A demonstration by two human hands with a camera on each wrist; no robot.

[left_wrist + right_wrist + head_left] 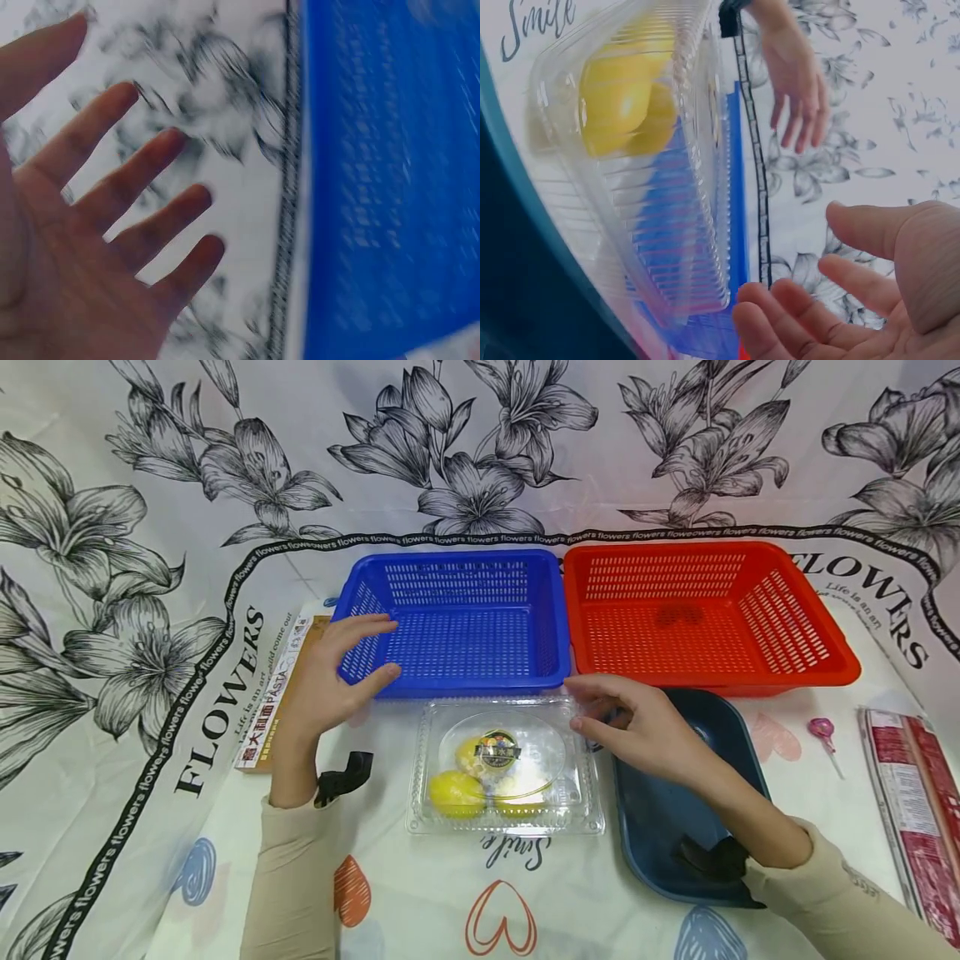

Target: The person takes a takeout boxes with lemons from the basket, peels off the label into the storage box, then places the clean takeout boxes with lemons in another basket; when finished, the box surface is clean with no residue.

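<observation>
My left hand [330, 681] hovers over the near left part of the blue basket [457, 647], thumb and fingers spread apart. In the left wrist view its palm and fingers [142, 169] show bare. A clear plastic clamshell box [435, 727] with yellow lemons [457, 793] inside and a round label on its lid sits closed on the cloth. At that box's far right corner is my right hand [637, 727], fingers gently bent and thumb apart. The right wrist view shows the right palm [877, 345] holding nothing, beside the box's end.
Behind the clamshell, the blue basket adjoins a red basket [660, 643]. A dark blue tray [652, 835] lies under my right forearm. Rightward are a pink lollipop [822, 728] and a red-and-white packet [900, 777]. A pasta box [262, 735] lies by my left wrist.
</observation>
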